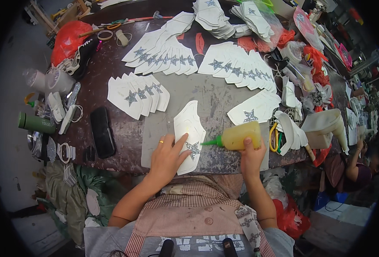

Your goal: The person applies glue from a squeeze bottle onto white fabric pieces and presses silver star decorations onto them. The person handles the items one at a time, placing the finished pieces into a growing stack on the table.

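2 bare forearms point(133, 200) extended forward, left hand point(167, 157) palm down, fingers point(180, 144) spread, right hand point(253, 156) curled tight

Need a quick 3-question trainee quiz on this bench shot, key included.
1. Which hand holds the yellow squeeze bottle?
2. True or false: the black phone lies to the left of the white piece under the left hand.
3. What colour is the bottle's nozzle? A) red B) green C) blue

Key:
1. The right hand
2. True
3. B
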The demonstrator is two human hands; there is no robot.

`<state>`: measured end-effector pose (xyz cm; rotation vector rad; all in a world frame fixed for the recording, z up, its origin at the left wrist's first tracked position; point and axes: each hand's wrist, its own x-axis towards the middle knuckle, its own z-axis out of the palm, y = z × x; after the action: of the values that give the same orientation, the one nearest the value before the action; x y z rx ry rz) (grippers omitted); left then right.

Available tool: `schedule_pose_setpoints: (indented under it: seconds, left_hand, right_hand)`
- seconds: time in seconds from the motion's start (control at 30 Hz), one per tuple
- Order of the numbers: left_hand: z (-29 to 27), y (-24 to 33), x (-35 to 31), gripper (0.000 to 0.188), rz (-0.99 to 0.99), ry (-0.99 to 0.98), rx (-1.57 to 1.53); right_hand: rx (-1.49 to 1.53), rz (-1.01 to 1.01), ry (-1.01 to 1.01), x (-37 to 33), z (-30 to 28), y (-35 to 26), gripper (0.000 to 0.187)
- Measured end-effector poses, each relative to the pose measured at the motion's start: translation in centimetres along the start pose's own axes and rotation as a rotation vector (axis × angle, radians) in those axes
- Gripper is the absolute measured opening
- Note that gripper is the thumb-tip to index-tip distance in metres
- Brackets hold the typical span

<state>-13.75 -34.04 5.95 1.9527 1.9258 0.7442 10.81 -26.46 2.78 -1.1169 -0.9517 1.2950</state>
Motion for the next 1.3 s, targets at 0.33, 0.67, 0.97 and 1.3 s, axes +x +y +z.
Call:
schedule_pose_setpoints:
  seconds: [0.33, 0.67, 0.97, 1.3]
  left_hand:
    - [-0.2, 0.3, 0.2, 0.047, -0.011, -0.010, 0.012]
    - [-0.1, -0.4, 0.5, 0.025, -0.355, 0.071, -0.902]
    - [1.4, -1.0, -2.0, 0.017, -0.070, 0.273, 0.008]
    - [2.2, -1.9, -2.5, 0.019, -0.035, 0.298, 0.049]
  right_hand:
    - [-0.013, 0.074, -0.030, -1.9, -0.5, -0.6, 0.049]
    - [0.252, 0.138, -0.009, -5.7, -0.9, -1.8, 0.047]
    - [0.149, 0.112, -0.061, -2.6, 0.8, -0.3, 0.044]
    - [-0.118, 0.017, -0.045, -5.4, 0.6, -0.6, 0.051]
